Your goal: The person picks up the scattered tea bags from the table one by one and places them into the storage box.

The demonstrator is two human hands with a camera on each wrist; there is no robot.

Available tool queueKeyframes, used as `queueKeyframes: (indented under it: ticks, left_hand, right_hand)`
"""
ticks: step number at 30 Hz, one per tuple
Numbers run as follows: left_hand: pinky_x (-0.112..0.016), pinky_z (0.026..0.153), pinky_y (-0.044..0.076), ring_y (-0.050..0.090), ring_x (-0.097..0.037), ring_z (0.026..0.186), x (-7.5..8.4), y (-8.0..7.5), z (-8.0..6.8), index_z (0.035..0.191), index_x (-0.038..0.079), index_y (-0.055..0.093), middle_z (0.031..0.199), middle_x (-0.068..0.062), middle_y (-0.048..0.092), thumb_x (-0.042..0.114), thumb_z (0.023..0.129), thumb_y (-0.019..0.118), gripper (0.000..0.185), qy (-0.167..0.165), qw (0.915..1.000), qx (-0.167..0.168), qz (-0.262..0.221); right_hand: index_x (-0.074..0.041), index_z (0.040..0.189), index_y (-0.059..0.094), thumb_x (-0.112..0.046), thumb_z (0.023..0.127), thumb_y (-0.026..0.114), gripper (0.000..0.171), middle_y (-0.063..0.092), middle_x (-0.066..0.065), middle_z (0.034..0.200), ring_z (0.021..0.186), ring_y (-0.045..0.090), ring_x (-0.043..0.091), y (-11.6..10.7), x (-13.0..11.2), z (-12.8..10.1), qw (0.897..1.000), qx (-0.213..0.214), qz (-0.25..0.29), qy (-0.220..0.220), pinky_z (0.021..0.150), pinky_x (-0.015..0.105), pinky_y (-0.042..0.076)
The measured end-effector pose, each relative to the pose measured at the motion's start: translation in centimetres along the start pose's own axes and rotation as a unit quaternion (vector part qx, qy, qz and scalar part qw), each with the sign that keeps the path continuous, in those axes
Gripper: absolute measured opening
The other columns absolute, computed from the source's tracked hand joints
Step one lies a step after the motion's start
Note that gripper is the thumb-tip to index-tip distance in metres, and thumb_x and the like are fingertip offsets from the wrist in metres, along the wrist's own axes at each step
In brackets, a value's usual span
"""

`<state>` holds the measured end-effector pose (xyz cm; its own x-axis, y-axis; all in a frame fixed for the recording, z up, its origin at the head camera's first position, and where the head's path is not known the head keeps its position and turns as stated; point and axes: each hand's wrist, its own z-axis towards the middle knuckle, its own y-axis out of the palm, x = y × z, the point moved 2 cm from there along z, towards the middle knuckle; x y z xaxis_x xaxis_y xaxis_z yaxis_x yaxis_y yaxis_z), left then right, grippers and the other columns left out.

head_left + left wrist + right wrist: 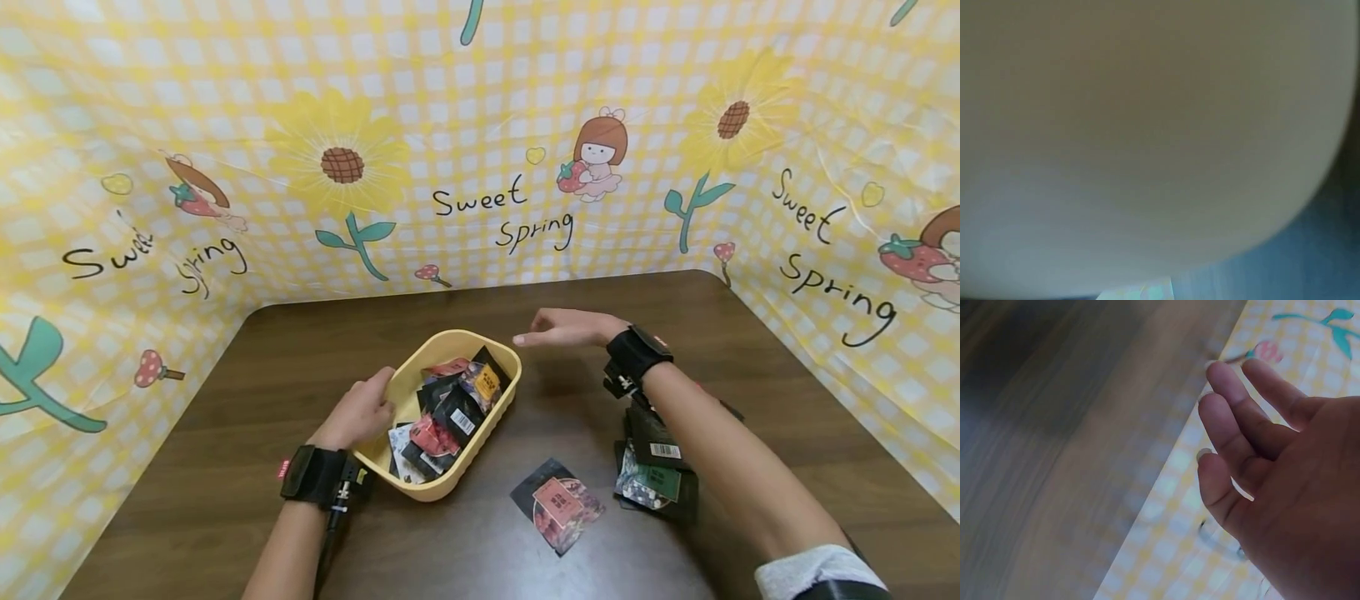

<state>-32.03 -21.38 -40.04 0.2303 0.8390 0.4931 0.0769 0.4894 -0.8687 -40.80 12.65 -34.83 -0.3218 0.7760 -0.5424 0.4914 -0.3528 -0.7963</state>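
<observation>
A yellow plastic basket [495, 412] sits mid-table, filled with several small dark snack packets [450, 408]. My left hand [365, 410] grips the basket's left rim, fingers curled over the edge. My right hand [558, 329] hovers above the table just right of the basket's far corner, fingers straight and holding nothing; the right wrist view shows its fingers [1235, 425] spread and relaxed. A single dark packet with a pink label [558, 503] lies flat on the table in front of the basket. The left wrist view is filled by a blurred pale surface.
A pile of dark and green packets [654, 467] lies under my right forearm. The brown wooden table [225, 467] is walled on three sides by a yellow checked sheet [480, 167] printed with sunflowers.
</observation>
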Motion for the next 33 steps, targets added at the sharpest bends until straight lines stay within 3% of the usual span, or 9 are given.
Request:
queueKeyframes:
  ticks: [5, 11, 18, 20, 22, 25, 29, 33]
  left_hand:
    - [-0.029, 0.06, 0.049, 0.06, -0.019, 0.075, -0.1, 0.0, -0.1, 0.125, 0.004, 0.048, 0.094, -0.016, 0.065, 0.0, 0.087, 0.05, 0.039, -0.003, 1.0, -0.001, 0.0]
    - [-0.029, 0.06, 0.046, 0.058, -0.018, 0.071, 0.0, -0.1, -0.2, 0.12, 0.002, 0.05, 0.086, -0.013, 0.063, -0.001, 0.084, 0.051, 0.036, 0.016, 0.9998, 0.013, 0.008]
    - [-0.03, 0.063, 0.046, 0.057, -0.019, 0.073, 0.0, -0.1, -0.1, 0.12, 0.002, 0.05, 0.087, -0.013, 0.063, 0.0, 0.084, 0.051, 0.036, 0.015, 0.9998, 0.01, 0.01]
    - [-0.03, 0.063, 0.046, 0.058, -0.019, 0.073, -0.1, -0.1, -0.1, 0.121, 0.002, 0.049, 0.088, -0.014, 0.063, -0.001, 0.084, 0.051, 0.037, 0.014, 0.9998, 0.007, 0.009]
    - [-0.029, 0.062, 0.046, 0.058, -0.019, 0.073, 0.0, -0.1, 0.0, 0.121, 0.001, 0.049, 0.088, -0.014, 0.063, -0.001, 0.084, 0.052, 0.038, 0.015, 0.9998, 0.009, 0.008]
    - [-0.029, 0.061, 0.046, 0.058, -0.02, 0.072, 0.0, -0.1, 0.0, 0.122, 0.001, 0.049, 0.087, -0.015, 0.063, -0.002, 0.083, 0.052, 0.04, 0.018, 0.9998, 0.01, 0.005]
    - [-0.03, 0.062, 0.046, 0.058, -0.02, 0.074, 0.0, -0.1, 0.0, 0.123, 0.002, 0.049, 0.089, -0.015, 0.063, -0.001, 0.083, 0.052, 0.04, 0.014, 0.9999, 0.005, 0.005]
    - [-0.031, 0.064, 0.047, 0.058, -0.02, 0.076, 0.1, 0.0, 0.1, 0.125, 0.001, 0.048, 0.092, -0.015, 0.063, -0.001, 0.084, 0.051, 0.041, 0.008, 1.0, -0.002, 0.005]
  right_hand:
    - [-0.003, 0.137, 0.041, -0.067, 0.084, 0.053, 0.083, 0.049, 0.017, 0.135, 0.12, 0.051, 0.031, -0.8, 3.8, -2.3, 0.999, -0.008, -0.02, 0.042, 0.097, 0.047, 0.043]
    - [0.007, 0.13, 0.04, -0.06, 0.083, 0.06, 0.085, 0.048, 0.026, 0.128, 0.112, 0.052, 0.035, -1.8, 8.4, -5.5, 0.996, -0.012, -0.035, 0.082, 0.09, 0.045, 0.046]
    - [0.007, 0.121, 0.043, -0.056, 0.083, 0.063, 0.077, 0.053, 0.022, 0.115, 0.097, 0.053, 0.027, -2.3, 12.6, -8.9, 0.992, -0.029, -0.039, 0.114, 0.078, 0.036, 0.046]
    - [0.003, 0.1, 0.051, -0.056, 0.083, 0.064, 0.063, 0.056, 0.013, 0.091, 0.078, 0.051, 0.021, -2.3, 13.4, -9.6, 0.991, -0.04, -0.037, 0.126, 0.067, 0.03, 0.043]
    - [-0.003, 0.077, 0.053, -0.057, 0.083, 0.062, 0.055, 0.048, 0.002, 0.069, 0.062, 0.042, 0.014, -2.2, 13.9, -10.3, 0.988, -0.053, -0.042, 0.14, 0.057, 0.026, 0.036]
    - [-0.013, 0.056, 0.046, -0.06, 0.083, 0.06, 0.056, 0.031, -0.006, 0.055, 0.053, 0.029, 0.009, -1.9, 14.6, -11.0, 0.981, -0.076, -0.04, 0.175, 0.054, 0.024, 0.028]
    - [-0.016, 0.057, 0.049, -0.062, 0.082, 0.06, 0.054, 0.033, -0.007, 0.058, 0.058, 0.036, 0.01, -1.6, 15.0, -11.8, 0.975, -0.081, -0.044, 0.202, 0.062, 0.025, 0.039]
    - [-0.016, 0.057, 0.05, -0.061, 0.079, 0.064, 0.052, 0.037, -0.007, 0.057, 0.058, 0.037, 0.009, -1.4, 15.1, -12.1, 0.974, -0.073, -0.039, 0.21, 0.062, 0.026, 0.039]
